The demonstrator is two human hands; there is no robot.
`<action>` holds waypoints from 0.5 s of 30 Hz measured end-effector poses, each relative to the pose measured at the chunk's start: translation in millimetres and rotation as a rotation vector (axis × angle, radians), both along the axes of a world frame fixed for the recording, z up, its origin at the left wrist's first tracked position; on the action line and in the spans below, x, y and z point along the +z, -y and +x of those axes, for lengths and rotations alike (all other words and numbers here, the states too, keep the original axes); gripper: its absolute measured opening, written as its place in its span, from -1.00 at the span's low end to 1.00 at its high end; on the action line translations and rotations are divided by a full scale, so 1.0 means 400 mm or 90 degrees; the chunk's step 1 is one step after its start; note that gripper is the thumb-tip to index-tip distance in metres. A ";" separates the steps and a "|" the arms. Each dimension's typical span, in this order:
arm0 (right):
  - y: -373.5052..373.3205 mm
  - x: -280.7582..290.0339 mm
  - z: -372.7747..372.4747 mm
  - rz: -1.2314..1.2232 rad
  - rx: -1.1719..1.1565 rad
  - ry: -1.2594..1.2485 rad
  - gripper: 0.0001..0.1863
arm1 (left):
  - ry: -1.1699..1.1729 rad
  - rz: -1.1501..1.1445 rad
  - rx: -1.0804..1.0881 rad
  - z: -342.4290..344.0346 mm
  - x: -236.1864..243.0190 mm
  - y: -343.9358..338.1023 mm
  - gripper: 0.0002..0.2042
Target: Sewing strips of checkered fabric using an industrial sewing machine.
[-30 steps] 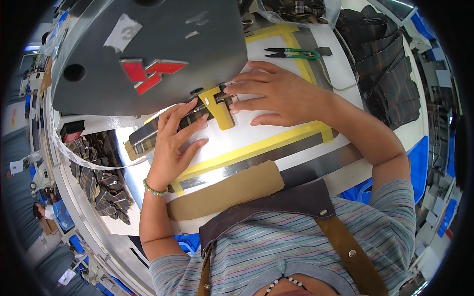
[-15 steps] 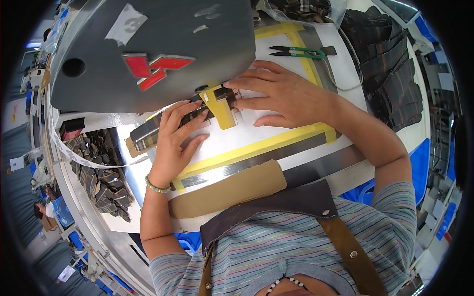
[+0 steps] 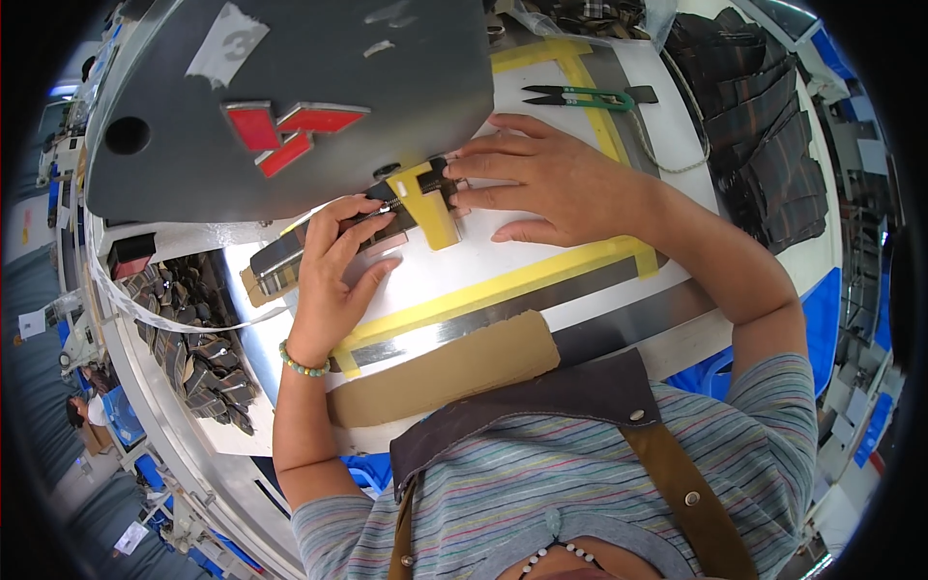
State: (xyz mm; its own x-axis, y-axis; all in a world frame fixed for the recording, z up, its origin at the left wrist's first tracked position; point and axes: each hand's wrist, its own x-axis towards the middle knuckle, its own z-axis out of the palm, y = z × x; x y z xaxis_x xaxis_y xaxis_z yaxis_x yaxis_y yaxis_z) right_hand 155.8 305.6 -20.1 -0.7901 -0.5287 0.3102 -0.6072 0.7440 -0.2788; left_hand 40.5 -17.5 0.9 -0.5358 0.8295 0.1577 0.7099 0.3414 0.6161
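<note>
Both hands are jammed up against the needle area of a grey sewing machine [image 3: 290, 106], whose big head blocks most of what's going on underneath. The left hand [image 3: 333, 275] lies flat with fingers spread over a dark strip of fabric [image 3: 290, 256] near the left edge of the white table [image 3: 503, 261]; whether it's pinching the strip is impossible to tell. The right hand [image 3: 556, 184] presses its fingertips, held together, against the yellow guide [image 3: 425, 198] by the presser foot. The strip's far end vanishes under the machine. Green snips [image 3: 580, 97] sit toward the table's far edge, and a pile of dark pieces [image 3: 193, 348] sits off the left side, partly cut off.
</note>
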 end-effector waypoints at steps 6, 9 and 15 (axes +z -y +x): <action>0.002 0.009 -0.003 0.010 0.004 0.001 -0.52 | -0.162 -0.067 -0.051 0.008 0.010 -0.003 -0.43; 0.000 0.014 0.001 0.014 0.009 -0.009 -0.50 | -0.310 -0.164 -0.060 0.029 0.016 -0.005 -0.36; 0.003 0.012 -0.001 0.024 0.005 0.017 -0.45 | -0.284 -0.181 -0.049 0.044 0.018 -0.007 -0.28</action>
State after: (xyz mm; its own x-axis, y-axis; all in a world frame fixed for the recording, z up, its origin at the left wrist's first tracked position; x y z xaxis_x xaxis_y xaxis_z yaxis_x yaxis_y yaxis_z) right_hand 155.3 304.3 -15.2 -0.7937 -0.5459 0.2684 -0.6058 0.7494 -0.2671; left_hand 58.0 -14.9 8.0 -0.4042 0.9068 0.1196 0.9112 0.3879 0.1386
